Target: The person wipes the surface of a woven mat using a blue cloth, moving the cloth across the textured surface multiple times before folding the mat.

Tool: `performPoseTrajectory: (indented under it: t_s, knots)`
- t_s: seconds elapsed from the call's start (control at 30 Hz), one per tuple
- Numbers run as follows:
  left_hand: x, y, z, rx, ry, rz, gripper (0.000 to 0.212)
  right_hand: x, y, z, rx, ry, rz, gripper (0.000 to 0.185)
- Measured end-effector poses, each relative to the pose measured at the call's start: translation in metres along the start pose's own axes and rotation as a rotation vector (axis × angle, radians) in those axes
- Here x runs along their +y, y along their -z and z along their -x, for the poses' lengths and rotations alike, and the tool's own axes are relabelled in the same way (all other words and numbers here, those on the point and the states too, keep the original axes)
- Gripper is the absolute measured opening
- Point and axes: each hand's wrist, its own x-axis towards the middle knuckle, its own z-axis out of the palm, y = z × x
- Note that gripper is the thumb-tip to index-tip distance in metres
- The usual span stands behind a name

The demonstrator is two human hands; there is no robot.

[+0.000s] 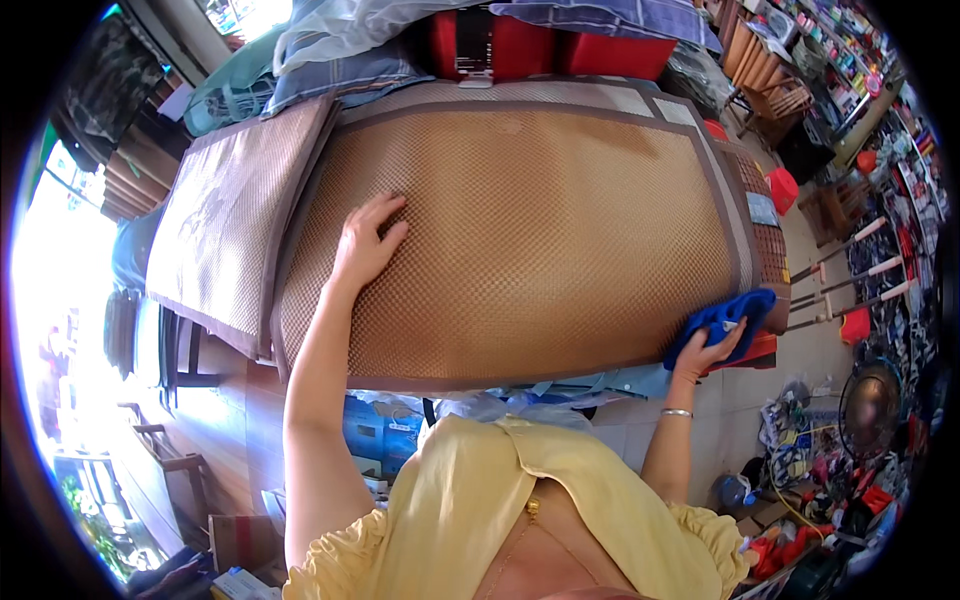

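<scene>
A brown woven mat (525, 225) with a dark fabric border lies spread before me. My left hand (369, 240) rests on its left part, fingers slightly apart and holding nothing. In my right hand (709, 349) is a blue cloth (739, 315), bunched at the mat's front right corner. A small white tag shows on the cloth. To the left, a folded section of pale woven mat (217, 217) with the same kind of dark border overlaps the brown one. I cannot tell whether the two are one piece.
Plaid pillows (352, 75) and red boxes (615, 56) stand along the back edge. Long-handled tools (855, 277) jut in from the right. An electric fan (870, 409) stands among piled goods at right. A cardboard box (240, 544) sits low on the left.
</scene>
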Motion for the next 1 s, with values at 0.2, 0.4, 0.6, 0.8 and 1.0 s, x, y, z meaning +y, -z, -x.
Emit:
performPoseTrajectory:
  t_s: [0.2, 0.4, 0.6, 0.8, 1.0]
  knots:
    - [0.01, 0.037, 0.108, 0.102, -0.029, -0.002, 0.039, 0.027, 0.025, 0.002, -0.056, -0.664, -0.281, 0.055]
    - [-0.063, 0.035, 0.243, 0.522, 0.397, 0.04, 0.062, -0.031, 0.021, -0.007, 0.25, -1.297, -0.709, 0.079]
    - [-0.06, 0.014, 0.282, 0.7, 0.988, 1.324, 0.051, -0.009, 0.027, 0.005, -0.184, -1.602, -0.649, 0.073]
    - [-0.008, 0.006, 0.259, 0.613, 0.82, 1.675, 0.025, 0.015, 0.056, 0.009, -0.255, -1.712, -0.841, 0.068]
    - [0.07, 0.052, 0.246, 0.61, 0.575, 1.511, 0.038, 0.028, 0.099, 0.041, -0.066, -1.562, -1.19, 0.068]
